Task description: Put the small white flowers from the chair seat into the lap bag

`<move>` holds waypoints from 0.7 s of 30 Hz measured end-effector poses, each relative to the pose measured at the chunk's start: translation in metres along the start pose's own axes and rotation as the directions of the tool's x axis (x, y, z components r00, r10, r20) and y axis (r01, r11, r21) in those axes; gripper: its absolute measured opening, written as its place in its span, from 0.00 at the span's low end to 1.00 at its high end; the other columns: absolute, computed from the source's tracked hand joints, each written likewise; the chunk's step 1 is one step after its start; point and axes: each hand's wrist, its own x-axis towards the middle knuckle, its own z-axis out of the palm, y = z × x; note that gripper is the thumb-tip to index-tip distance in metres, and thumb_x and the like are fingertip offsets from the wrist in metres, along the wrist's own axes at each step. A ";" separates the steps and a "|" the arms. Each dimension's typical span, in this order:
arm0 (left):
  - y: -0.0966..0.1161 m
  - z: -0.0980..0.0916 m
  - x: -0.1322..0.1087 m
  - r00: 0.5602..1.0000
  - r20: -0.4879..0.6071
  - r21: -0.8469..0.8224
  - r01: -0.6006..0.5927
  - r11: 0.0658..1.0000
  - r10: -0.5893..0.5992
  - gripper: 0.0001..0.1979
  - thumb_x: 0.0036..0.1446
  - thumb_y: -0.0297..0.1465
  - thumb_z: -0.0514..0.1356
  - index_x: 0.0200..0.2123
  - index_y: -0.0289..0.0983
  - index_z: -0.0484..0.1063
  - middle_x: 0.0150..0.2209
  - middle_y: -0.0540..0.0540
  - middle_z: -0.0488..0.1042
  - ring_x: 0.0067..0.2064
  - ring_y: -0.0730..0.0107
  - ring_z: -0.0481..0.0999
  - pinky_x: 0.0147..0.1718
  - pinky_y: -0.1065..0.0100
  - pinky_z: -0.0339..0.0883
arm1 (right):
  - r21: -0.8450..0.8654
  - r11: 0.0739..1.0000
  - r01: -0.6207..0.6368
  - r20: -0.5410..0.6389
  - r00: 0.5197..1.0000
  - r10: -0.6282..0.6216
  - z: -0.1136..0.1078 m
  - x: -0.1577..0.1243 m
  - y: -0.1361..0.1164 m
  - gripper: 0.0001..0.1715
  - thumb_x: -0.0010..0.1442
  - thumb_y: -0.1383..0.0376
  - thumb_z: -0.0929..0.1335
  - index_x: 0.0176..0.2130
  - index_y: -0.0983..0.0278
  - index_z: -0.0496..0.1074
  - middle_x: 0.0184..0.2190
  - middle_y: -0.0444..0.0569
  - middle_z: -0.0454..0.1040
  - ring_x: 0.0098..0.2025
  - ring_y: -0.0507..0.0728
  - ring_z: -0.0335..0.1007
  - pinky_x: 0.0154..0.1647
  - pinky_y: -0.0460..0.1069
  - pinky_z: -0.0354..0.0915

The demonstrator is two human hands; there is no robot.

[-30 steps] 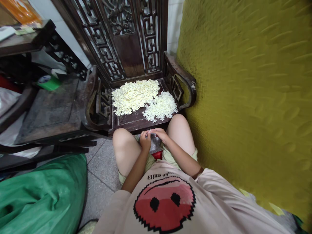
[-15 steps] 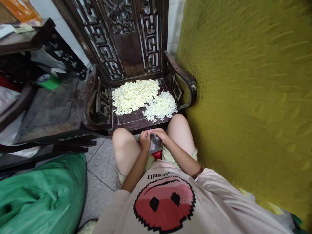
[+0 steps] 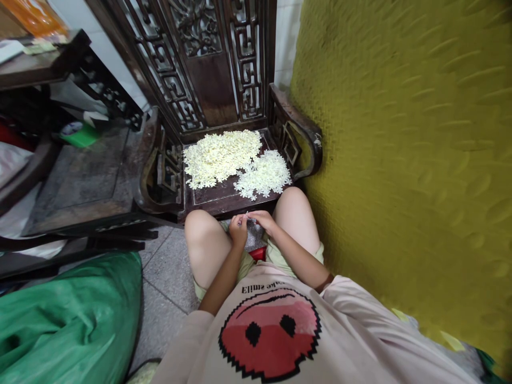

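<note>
My left hand (image 3: 239, 229) and my right hand (image 3: 262, 220) meet between my knees, fingers pinched together on a tiny pale piece (image 3: 245, 216) too small to name. Just beyond them a dark carved wooden chair (image 3: 224, 194) holds two heaps of small flower-shaped pieces: a cream-yellow heap (image 3: 220, 154) at the left and back, and a whiter heap (image 3: 264, 175) at the front right. Something red (image 3: 259, 253) shows in my lap under my wrists.
A yellow textured wall (image 3: 400, 149) runs close along my right. A second dark wooden chair (image 3: 80, 181) stands to the left, with a green item (image 3: 82, 136) on it. A green plastic bag (image 3: 68, 314) lies on the tiled floor (image 3: 168, 277) at lower left.
</note>
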 end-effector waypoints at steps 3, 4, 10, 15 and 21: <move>0.000 0.000 0.000 1.000 0.005 0.008 -0.009 1.000 0.009 0.11 0.55 0.35 0.52 0.28 0.38 0.71 0.28 0.49 0.69 0.30 0.72 0.68 0.33 0.71 0.61 | -0.008 1.000 0.006 0.001 1.000 -0.006 0.000 0.001 0.001 0.15 0.39 0.58 0.71 0.27 0.65 0.77 0.27 0.48 0.76 0.28 0.51 0.65 0.26 0.45 0.54; 0.000 0.000 0.000 1.000 0.005 0.012 -0.012 1.000 0.012 0.11 0.55 0.35 0.52 0.28 0.38 0.71 0.27 0.49 0.69 0.30 0.72 0.68 0.33 0.71 0.61 | -0.012 1.000 0.006 -0.002 1.000 -0.006 0.000 0.001 0.001 0.15 0.39 0.58 0.71 0.27 0.65 0.77 0.27 0.48 0.76 0.28 0.51 0.65 0.26 0.45 0.54; 0.000 0.003 -0.001 1.000 0.015 0.029 -0.015 0.999 0.014 0.12 0.55 0.38 0.52 0.29 0.38 0.70 0.29 0.48 0.71 0.32 0.71 0.69 0.34 0.70 0.62 | -0.026 1.000 0.008 -0.019 1.000 -0.009 0.000 -0.002 -0.003 0.14 0.39 0.58 0.71 0.27 0.65 0.77 0.28 0.49 0.76 0.29 0.52 0.66 0.27 0.45 0.55; -0.001 0.003 -0.001 0.999 0.022 -0.029 0.043 0.999 -0.042 0.12 0.54 0.38 0.52 0.26 0.37 0.69 0.27 0.49 0.70 0.30 0.72 0.69 0.33 0.71 0.62 | -0.037 0.999 0.014 -0.016 1.000 -0.014 0.001 -0.004 -0.004 0.14 0.39 0.59 0.70 0.27 0.65 0.77 0.28 0.49 0.76 0.30 0.53 0.66 0.28 0.46 0.55; 0.001 0.003 -0.001 0.993 0.042 -0.092 0.110 0.990 -0.107 0.12 0.55 0.37 0.51 0.27 0.37 0.68 0.26 0.50 0.71 0.29 0.72 0.69 0.32 0.71 0.62 | -0.059 0.998 0.009 -0.029 1.000 -0.011 0.002 -0.004 -0.004 0.12 0.39 0.60 0.70 0.25 0.65 0.76 0.27 0.49 0.76 0.30 0.52 0.66 0.29 0.46 0.56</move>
